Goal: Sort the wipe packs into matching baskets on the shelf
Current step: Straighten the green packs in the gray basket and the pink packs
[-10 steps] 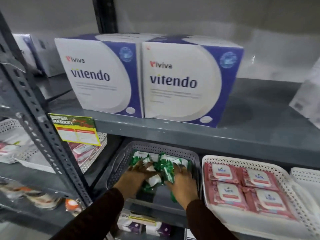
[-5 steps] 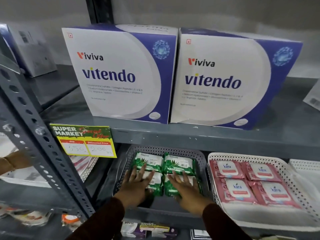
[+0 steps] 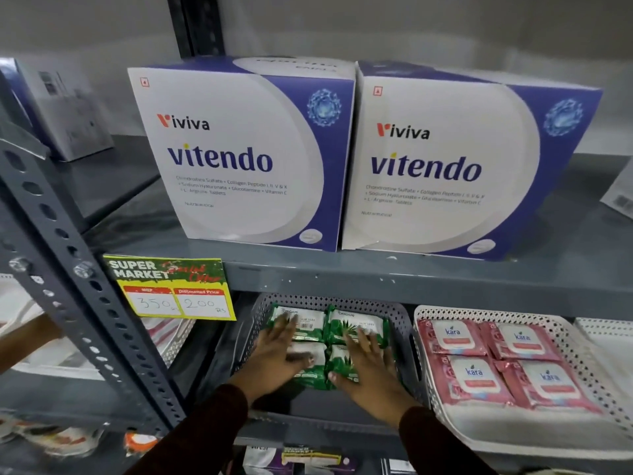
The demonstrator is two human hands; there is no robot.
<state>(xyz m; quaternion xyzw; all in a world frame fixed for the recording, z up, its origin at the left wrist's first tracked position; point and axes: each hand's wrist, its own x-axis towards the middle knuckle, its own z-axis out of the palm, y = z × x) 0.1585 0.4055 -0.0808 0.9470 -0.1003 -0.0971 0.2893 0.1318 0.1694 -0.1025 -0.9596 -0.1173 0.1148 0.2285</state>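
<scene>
Several green wipe packs lie flat in a grey perforated basket on the lower shelf. My left hand rests flat, fingers spread, on the left packs. My right hand lies flat on the right packs, fingers apart. Neither hand grips a pack. To the right, a white perforated basket holds several pink wipe packs laid in two rows.
Two large white-and-purple boxes stand on the upper shelf, above the baskets. A yellow price tag hangs from the shelf edge. A slotted grey upright runs diagonally at left, with another person's hand behind it.
The green packs, jumbled under my hands a second ago, now lie in neat rows. Both hands have flattened out on top of them. The view has moved closer to the shelf.
</scene>
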